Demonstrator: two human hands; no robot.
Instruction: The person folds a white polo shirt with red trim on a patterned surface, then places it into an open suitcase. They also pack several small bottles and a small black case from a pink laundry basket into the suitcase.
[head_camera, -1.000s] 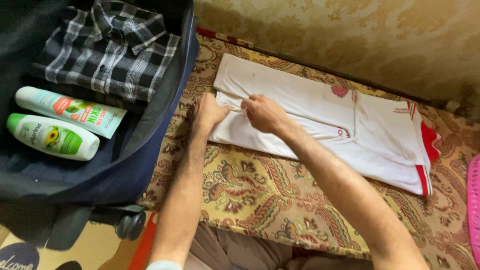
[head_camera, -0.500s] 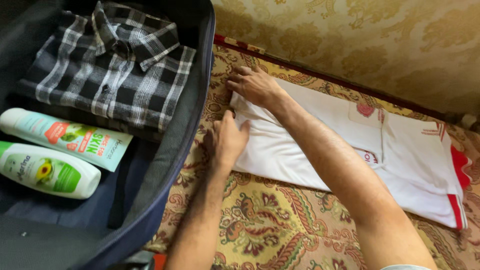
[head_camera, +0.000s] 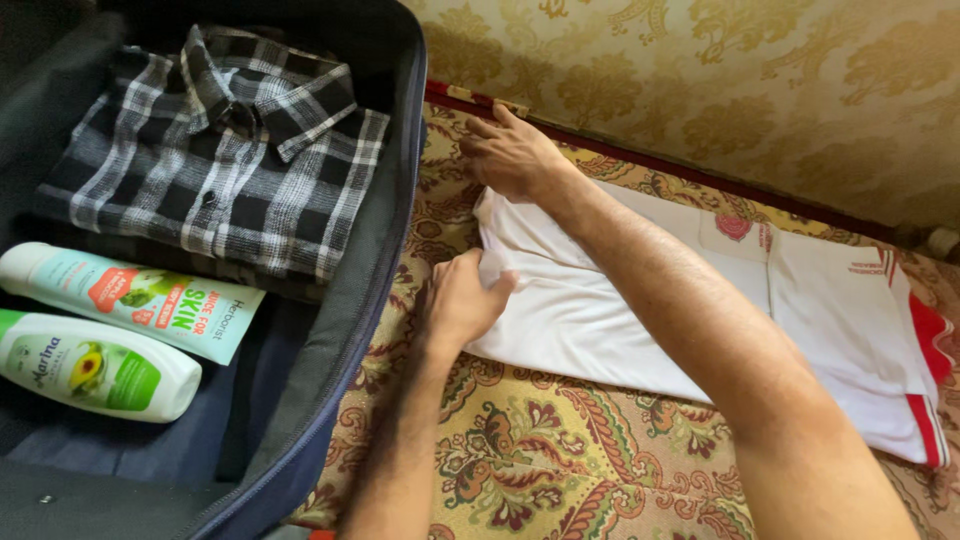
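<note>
White shirt (head_camera: 600, 300) with red trim lies folded lengthwise on our patterned bed cover (head_camera: 560, 450), along the wall. Half a second ago our left hand (head_camera: 462, 300) lay flat on its near corner; now those fingers pinch that corner, while our right hand (head_camera: 512, 152) stays pressed open on the far corner. Just left, the open suitcase (head_camera: 350, 300) holds a checked shirt (head_camera: 220, 150) and two bottles (head_camera: 130, 300).

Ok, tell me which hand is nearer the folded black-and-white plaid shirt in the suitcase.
Right. The right hand rests on the white shirt's far corner, just beyond the suitcase wall from the plaid shirt; the left hand grips the near corner, lower down.
</note>
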